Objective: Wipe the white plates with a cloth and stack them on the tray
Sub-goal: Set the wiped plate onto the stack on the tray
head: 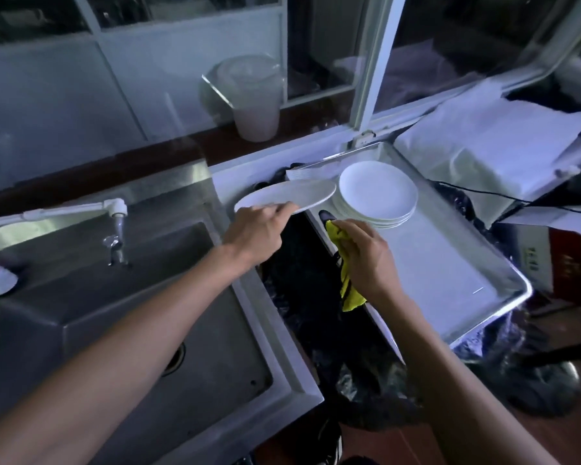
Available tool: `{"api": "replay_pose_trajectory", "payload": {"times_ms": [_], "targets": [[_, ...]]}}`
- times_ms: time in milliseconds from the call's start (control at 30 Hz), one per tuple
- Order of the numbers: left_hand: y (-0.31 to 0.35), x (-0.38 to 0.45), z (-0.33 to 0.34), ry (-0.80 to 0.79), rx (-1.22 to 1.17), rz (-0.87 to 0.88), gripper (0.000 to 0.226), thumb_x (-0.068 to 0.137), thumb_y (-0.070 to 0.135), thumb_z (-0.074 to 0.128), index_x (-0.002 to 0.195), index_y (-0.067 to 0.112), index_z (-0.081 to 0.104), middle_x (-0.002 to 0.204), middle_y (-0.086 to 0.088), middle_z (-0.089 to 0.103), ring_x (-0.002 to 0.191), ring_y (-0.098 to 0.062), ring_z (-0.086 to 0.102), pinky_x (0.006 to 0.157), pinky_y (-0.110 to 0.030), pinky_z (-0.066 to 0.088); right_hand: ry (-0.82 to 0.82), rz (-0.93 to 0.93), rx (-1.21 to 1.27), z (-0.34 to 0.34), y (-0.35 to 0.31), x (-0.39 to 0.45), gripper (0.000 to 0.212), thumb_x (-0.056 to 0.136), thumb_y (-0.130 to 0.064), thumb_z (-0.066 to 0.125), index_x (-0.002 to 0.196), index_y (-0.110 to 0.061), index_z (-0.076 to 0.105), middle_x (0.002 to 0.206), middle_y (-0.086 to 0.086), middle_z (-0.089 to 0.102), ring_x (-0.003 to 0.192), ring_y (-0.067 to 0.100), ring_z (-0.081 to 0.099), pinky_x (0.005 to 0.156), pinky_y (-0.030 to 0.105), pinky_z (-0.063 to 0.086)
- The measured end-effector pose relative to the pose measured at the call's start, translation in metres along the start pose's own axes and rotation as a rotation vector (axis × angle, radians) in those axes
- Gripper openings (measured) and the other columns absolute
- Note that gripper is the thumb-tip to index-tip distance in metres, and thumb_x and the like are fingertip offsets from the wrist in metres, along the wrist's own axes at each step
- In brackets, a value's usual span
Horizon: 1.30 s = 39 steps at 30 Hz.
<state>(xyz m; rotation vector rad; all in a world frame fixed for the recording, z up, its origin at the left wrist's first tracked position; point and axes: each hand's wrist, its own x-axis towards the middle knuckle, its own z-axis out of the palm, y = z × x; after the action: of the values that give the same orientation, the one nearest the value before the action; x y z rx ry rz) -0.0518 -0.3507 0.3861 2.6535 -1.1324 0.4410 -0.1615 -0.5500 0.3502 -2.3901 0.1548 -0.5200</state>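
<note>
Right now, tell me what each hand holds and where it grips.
The left hand holds a white plate by its near rim. The right hand grips a bunched yellow cloth around its middle.

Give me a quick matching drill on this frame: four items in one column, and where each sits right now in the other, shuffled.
Items:
1. single white plate
2. yellow cloth
3. plate stack
4. white faucet

Places:
A. on the metal tray
B. over the steel sink
C. held in the left hand
D. gripped in the right hand

Pairs: 1-C, 2-D, 3-A, 4-B
</note>
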Motion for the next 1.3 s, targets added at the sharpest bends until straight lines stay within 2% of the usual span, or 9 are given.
{"api": "replay_pose_trajectory", "payload": {"times_ms": [200,333,467,567,733,900,1100,1300], "targets": [[0.060,0.066,0.020,0.022,0.040,0.146,0.043,0.068,-0.008,0.056,0.106,0.008,0.069,0.079,-0.008,0.072,0.060,-0.034,0.066,0.047,-0.032,0.044,0.022,0.108,0.050,-0.049,0.055,-0.005,0.036,0.098,-0.009,0.053,0.128,-0.025,0.065,0.127,-0.006,0.062,0.103,0.026,0.063,0.087,0.044,0.053],[0.096,0.102,0.043,-0.018,0.033,0.197,0.044,0.067,-0.012,0.063,0.107,0.006,0.071,0.087,-0.010,0.075,0.066,-0.033,0.069,0.051,-0.036,0.050,0.035,0.143,0.045,-0.070,0.086,-0.007,0.031,0.100,-0.013,0.054,0.126,-0.026,0.066,0.124,-0.006,0.063,0.095,0.027,0.063,0.083,0.043,0.053],[0.118,0.125,0.073,-0.029,0.050,0.263,0.043,0.057,-0.017,0.066,0.096,0.002,0.071,0.076,-0.011,0.071,0.058,-0.031,0.065,0.047,-0.034,0.049,0.050,0.176,0.029,-0.080,0.110,-0.007,0.028,0.102,-0.019,0.056,0.125,-0.028,0.066,0.123,-0.008,0.063,0.105,0.022,0.061,0.087,0.041,0.051],[0.126,0.136,0.094,-0.058,0.111,0.261,0.042,0.057,-0.014,0.064,0.094,0.004,0.071,0.075,-0.009,0.070,0.059,-0.029,0.064,0.046,-0.035,0.052,0.048,0.196,0.027,-0.086,0.124,-0.008,0.027,0.102,-0.023,0.056,0.126,-0.028,0.066,0.125,-0.010,0.063,0.108,0.018,0.059,0.089,0.038,0.050],[0.124,0.144,0.123,-0.196,0.173,0.213,0.044,0.074,-0.007,0.052,0.113,0.008,0.065,0.099,-0.007,0.072,0.084,-0.032,0.066,0.065,-0.042,0.053,0.043,0.210,0.054,-0.089,0.142,-0.014,0.025,0.102,-0.022,0.056,0.124,-0.022,0.069,0.123,-0.007,0.064,0.107,0.020,0.060,0.088,0.036,0.050],[0.121,0.151,0.141,-0.342,0.254,0.183,0.054,0.086,0.005,0.045,0.139,0.017,0.044,0.134,-0.001,0.057,0.119,-0.026,0.055,0.091,-0.043,0.047,0.007,0.215,0.041,-0.087,0.151,-0.018,0.027,0.102,-0.024,0.055,0.125,-0.019,0.069,0.125,-0.004,0.065,0.110,0.022,0.060,0.089,0.042,0.051],[0.132,0.164,0.155,-0.423,0.279,0.143,0.065,0.090,0.006,0.050,0.150,0.020,0.028,0.157,-0.006,0.036,0.136,-0.032,0.041,0.100,-0.049,0.043,-0.031,0.229,0.051,-0.078,0.157,-0.016,0.026,0.103,-0.026,0.055,0.125,-0.021,0.068,0.125,-0.005,0.064,0.109,0.023,0.059,0.088,0.043,0.050],[0.140,0.168,0.171,-0.500,0.231,0.082,0.062,0.100,0.016,0.046,0.155,0.023,0.019,0.166,-0.006,0.019,0.150,-0.035,0.020,0.112,-0.060,0.033,-0.047,0.218,0.035,-0.074,0.167,-0.016,0.028,0.101,-0.020,0.056,0.127,-0.020,0.067,0.126,-0.004,0.064,0.109,0.024,0.060,0.087,0.044,0.051]]}}
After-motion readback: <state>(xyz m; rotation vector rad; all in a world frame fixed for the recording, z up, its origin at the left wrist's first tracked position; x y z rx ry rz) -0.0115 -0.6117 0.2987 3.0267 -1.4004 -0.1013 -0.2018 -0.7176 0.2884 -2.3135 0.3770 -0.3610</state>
